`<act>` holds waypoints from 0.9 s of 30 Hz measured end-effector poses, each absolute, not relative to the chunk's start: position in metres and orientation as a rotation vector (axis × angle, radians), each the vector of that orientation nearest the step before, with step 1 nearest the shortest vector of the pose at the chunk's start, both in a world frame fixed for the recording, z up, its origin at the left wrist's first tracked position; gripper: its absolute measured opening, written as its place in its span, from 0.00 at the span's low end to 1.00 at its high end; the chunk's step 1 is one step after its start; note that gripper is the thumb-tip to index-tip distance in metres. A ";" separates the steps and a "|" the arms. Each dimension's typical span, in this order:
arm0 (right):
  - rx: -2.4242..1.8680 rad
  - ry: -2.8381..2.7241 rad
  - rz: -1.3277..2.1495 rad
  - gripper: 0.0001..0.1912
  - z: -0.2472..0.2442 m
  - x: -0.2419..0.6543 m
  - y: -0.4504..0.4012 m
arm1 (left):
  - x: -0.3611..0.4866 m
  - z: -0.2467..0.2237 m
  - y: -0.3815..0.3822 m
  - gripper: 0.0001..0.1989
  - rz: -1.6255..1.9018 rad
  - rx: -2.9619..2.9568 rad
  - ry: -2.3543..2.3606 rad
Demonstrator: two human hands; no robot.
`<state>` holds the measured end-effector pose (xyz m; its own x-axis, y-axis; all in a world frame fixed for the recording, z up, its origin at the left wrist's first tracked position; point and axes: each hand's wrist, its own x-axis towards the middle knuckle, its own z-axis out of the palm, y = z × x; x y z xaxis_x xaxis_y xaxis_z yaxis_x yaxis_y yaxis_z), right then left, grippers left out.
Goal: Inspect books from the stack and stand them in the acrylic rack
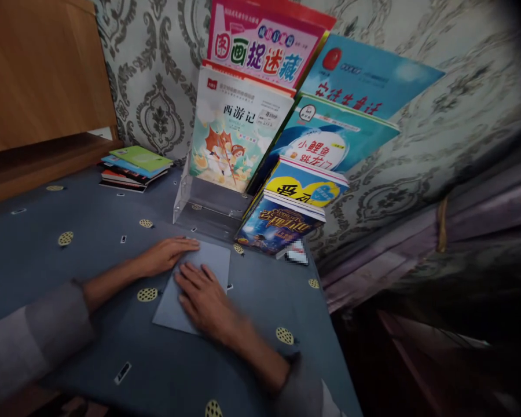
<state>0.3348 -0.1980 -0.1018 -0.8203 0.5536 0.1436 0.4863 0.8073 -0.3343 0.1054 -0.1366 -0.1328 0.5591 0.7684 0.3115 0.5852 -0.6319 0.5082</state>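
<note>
A plain grey-blue sheet, perhaps folded paper (212,260), lies flat on the patterned tablecloth (95,272). My right hand (204,298) rests palm down on its middle, fingers stretched and slightly spread. At the sheet's upper left edge is my left hand (169,255), its fingers extended flat and reaching over the corner. Neither hand grips anything. Part of the sheet is hidden beneath my right hand and wrist.
Just beyond the sheet, a clear display rack (182,197) holds several upright children's books (243,127). A small stack of books (139,162) lies at the back left, beside a wooden cabinet (43,75). The table's right edge (336,341) drops to a dark area.
</note>
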 end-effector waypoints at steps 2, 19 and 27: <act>-0.733 -2.781 0.445 0.24 -0.100 0.329 -0.212 | 0.105 -0.131 -0.137 0.24 0.714 2.451 1.111; -0.909 -2.758 0.568 0.33 -0.097 0.372 -0.250 | 0.104 -0.136 -0.137 0.21 0.640 2.531 1.158; -1.210 -2.645 0.604 0.44 -0.098 0.389 -0.253 | 0.114 -0.141 -0.147 0.22 0.604 2.653 1.240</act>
<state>0.3888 -0.2533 -0.0982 -0.6561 0.7545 -0.0128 0.6854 0.5887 -0.4285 0.1144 -0.1471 -0.1412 0.5768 0.7621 0.2940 0.7011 -0.6466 0.3006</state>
